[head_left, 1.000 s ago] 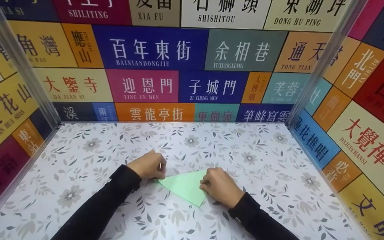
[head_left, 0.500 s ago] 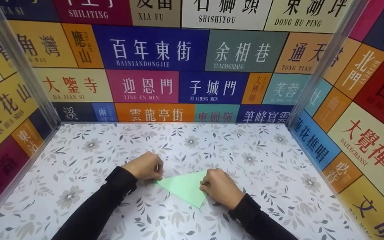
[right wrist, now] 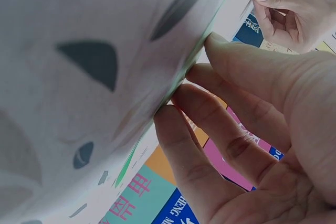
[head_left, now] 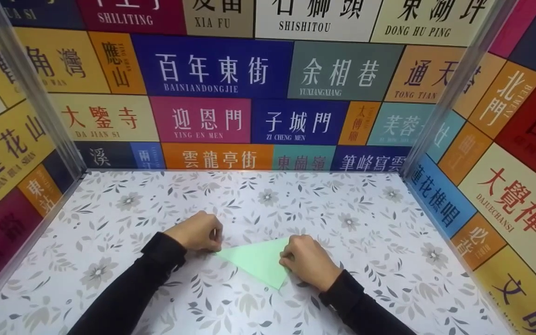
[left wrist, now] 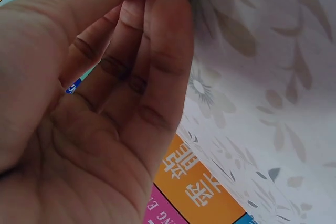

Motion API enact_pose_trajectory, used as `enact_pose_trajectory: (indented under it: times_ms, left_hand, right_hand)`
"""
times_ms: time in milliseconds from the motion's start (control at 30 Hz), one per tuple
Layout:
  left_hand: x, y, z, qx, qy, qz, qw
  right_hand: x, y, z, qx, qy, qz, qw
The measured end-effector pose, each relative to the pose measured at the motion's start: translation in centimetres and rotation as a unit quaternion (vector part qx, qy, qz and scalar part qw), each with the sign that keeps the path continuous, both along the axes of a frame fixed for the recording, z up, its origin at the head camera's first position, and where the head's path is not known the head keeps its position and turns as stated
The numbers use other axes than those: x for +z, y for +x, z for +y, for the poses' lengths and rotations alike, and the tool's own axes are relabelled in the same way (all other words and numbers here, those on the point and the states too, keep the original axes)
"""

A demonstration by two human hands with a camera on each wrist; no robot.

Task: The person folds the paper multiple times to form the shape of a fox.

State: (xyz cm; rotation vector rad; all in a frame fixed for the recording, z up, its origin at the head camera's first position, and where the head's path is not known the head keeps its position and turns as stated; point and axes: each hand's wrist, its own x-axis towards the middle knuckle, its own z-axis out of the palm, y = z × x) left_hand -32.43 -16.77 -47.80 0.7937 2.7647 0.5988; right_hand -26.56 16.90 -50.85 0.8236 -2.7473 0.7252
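Note:
A folded sheet of light green paper, roughly a triangle, lies on the flower-patterned tabletop, narrowing to a point at the left. My left hand is at that point, thumb and bent fingers drawn together at the tip. In the left wrist view the left hand fills the left side, its fingertips meeting at the top, with the paper hidden. My right hand holds down the paper's right end. The right wrist view shows this right hand with thumb and fingertips lined up on the thin green edge, pressing against it.
The white tabletop with grey leaves and flowers spreads around the paper. Colourful sign-covered walls stand behind it and at both sides. Clear corner posts rise at the back corners.
My left hand has slid a little left along the paper's upper edge, uncovering more of the left point. The right hand and the paper have stayed in place.

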Motion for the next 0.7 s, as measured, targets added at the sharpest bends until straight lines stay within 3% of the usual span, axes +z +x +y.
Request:
enact_pose_trajectory:
  times_ms: [533, 700]
  left_hand:
    - [-0.24, 0.71, -1.04, 0.027, 0.013, -0.021, 0.9993]
    - [-0.07, 0.73, -0.56, 0.024, 0.016, -0.010, 0.9995]
  right_hand:
    - [-0.04, -0.04, -0.16, 0.002, 0.005, -0.009, 1.000]
    - [-0.08, -0.10, -0.05, 0.000, 0.003, -0.009, 1.000]
